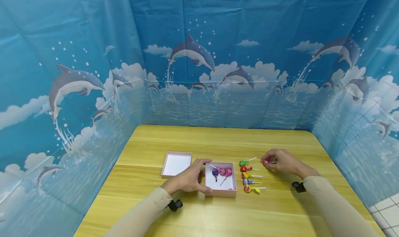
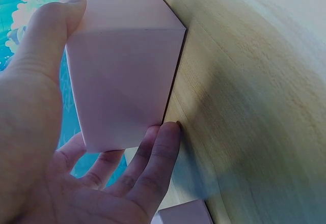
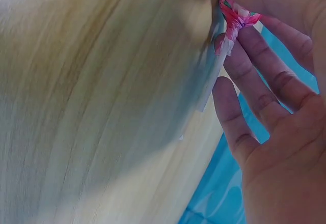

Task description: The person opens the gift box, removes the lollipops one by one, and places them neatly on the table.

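My left hand point(image 1: 190, 178) grips the left side of an open pink box point(image 1: 221, 193), thumb at the near corner and fingers at the far one. Inside lie a purple lollipop point(image 1: 215, 173) and two pink ones. In the left wrist view the box's outer wall point(image 2: 122, 81) faces the camera. To the right, my right hand point(image 1: 285, 162) pinches a pink-wrapped lollipop point(image 3: 235, 18) between thumb and fingers, close to the tabletop; its white stick points away from the palm. Between box and right hand, several lollipops form a column, from a green one point(image 1: 242, 163) to a yellow-and-red one point(image 1: 247, 188).
A pink-edged box lid point(image 1: 176, 164), white inside, lies behind the left hand, left of the box. All of it stands on a yellow wooden table point(image 1: 224, 140). Blue dolphin-print curtains point(image 1: 199, 105) hang along the back and both sides.
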The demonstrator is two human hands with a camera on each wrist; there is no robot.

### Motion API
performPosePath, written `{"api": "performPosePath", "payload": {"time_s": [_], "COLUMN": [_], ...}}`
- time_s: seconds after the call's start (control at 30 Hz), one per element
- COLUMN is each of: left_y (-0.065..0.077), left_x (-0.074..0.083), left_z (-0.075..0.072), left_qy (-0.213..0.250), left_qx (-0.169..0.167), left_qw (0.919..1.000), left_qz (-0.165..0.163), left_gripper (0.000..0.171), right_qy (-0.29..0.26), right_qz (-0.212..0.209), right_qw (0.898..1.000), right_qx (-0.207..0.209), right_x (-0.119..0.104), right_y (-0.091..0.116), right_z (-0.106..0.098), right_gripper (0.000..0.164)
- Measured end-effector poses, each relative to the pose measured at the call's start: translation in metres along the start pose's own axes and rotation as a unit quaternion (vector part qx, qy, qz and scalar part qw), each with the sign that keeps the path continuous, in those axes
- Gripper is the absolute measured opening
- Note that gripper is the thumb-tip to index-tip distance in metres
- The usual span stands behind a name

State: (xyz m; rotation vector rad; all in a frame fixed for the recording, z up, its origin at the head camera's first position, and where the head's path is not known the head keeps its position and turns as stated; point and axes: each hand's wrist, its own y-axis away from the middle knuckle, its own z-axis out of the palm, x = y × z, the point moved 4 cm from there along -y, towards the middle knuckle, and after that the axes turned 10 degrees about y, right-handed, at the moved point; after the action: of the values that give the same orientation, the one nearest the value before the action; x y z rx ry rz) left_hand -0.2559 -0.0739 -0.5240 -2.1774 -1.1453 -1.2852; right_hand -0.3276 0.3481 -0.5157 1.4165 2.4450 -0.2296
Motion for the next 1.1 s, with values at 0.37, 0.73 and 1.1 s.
{"api": "performPosePath", "payload": {"time_s": [0.37,0.73,1.1], "left_y": [0.001,0.0,0.0], "left_x": [0.003,0.004,0.003], "left_z": [-0.001,-0.001,-0.002], "left_qy": [-0.001,-0.003,0.001], "left_qx": [-0.002,-0.003,-0.007], "left_qw": [1.0,1.0,1.0], "left_qz": [-0.002,-0.001,0.001], "left_gripper": [0.119,0.119,0.119], "right_qy": [0.002,0.019,0.045], "right_qz": [0.01,-0.006,-0.051], "right_qw": [1.0,0.999,0.995], "right_qx": [0.003,0.046,0.078], "right_x": [0.001,-0.009,-0.042], "right_y": [0.0,-0.001,-0.006], "right_z": [-0.003,-0.012,-0.029], "right_gripper": [0.026,0.03,0.035]}}
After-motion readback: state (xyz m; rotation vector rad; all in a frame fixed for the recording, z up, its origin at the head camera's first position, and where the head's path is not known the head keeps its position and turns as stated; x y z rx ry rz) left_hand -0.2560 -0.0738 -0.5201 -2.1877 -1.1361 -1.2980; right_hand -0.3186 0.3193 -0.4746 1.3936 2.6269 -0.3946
